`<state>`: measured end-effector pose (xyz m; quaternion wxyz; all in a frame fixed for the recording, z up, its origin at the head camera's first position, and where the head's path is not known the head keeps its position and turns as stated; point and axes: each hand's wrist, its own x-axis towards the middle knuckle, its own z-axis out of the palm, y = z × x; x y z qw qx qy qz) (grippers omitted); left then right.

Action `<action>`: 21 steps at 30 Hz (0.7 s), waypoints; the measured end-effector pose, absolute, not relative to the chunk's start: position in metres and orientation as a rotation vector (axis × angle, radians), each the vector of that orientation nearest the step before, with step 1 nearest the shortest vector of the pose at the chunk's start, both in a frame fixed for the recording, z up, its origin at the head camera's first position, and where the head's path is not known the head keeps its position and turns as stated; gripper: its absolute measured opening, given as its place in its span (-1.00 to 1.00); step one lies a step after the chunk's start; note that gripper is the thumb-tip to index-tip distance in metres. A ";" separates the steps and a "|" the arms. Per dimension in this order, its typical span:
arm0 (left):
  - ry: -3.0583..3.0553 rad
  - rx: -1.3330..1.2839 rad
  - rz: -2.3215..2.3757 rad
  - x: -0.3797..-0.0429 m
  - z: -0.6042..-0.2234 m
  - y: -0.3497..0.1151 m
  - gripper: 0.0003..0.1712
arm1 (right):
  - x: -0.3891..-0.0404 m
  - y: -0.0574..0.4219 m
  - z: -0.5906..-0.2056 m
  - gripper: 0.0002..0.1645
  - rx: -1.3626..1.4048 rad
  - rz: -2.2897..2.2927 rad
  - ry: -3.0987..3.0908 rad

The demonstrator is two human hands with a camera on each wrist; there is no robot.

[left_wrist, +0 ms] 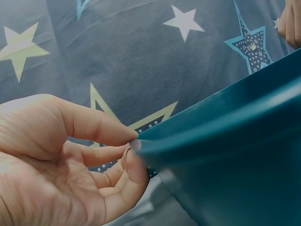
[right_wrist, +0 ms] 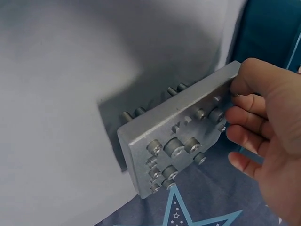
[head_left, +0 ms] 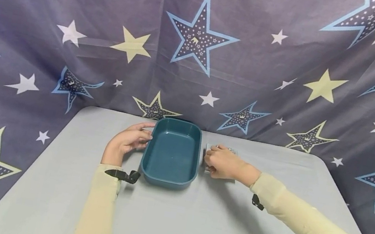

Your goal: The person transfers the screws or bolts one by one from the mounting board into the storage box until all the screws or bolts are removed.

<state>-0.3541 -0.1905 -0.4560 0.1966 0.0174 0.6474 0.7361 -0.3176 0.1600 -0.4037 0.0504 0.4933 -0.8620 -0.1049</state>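
Observation:
A teal rectangular bin (head_left: 172, 152) stands on the table with nothing in it. My left hand (head_left: 131, 139) is at its left side; the left wrist view shows thumb and finger pinching the bin's rim (left_wrist: 197, 134). Right of the bin is a silver metal plate (right_wrist: 155, 129) set with socket-head screws (right_wrist: 174, 147) of several sizes, their shanks sticking out underneath. Over the plate's bin-side end, my right hand (head_left: 224, 163) has its fingers curled, thumb and index pinching a small screw that they mostly hide.
A pale grey cloth covers the table (head_left: 169, 222). Behind it hangs a dark curtain (head_left: 250, 61) printed with stars, close to the bin's far end. Black straps with wrist cameras (head_left: 122, 175) sit on both sleeves.

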 end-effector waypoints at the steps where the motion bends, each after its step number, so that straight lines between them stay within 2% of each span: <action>1: 1.810 0.057 2.063 -0.354 -0.457 -0.191 -0.21 | -0.317 0.160 -0.403 -0.82 1.498 -0.308 -2.644; 6: 1.783 0.132 2.078 -0.356 -0.462 -0.196 -0.21 | -0.319 0.159 -0.398 -0.73 1.464 -0.269 -2.769; 16: 1.732 0.190 2.109 -0.356 -0.468 -0.201 -0.20 | -0.323 0.149 -0.392 -0.38 1.388 -0.267 -2.935; 21: 1.750 0.200 2.099 -0.357 -0.468 -0.201 -0.20 | -0.323 0.149 -0.395 -0.38 1.406 -0.245 -2.881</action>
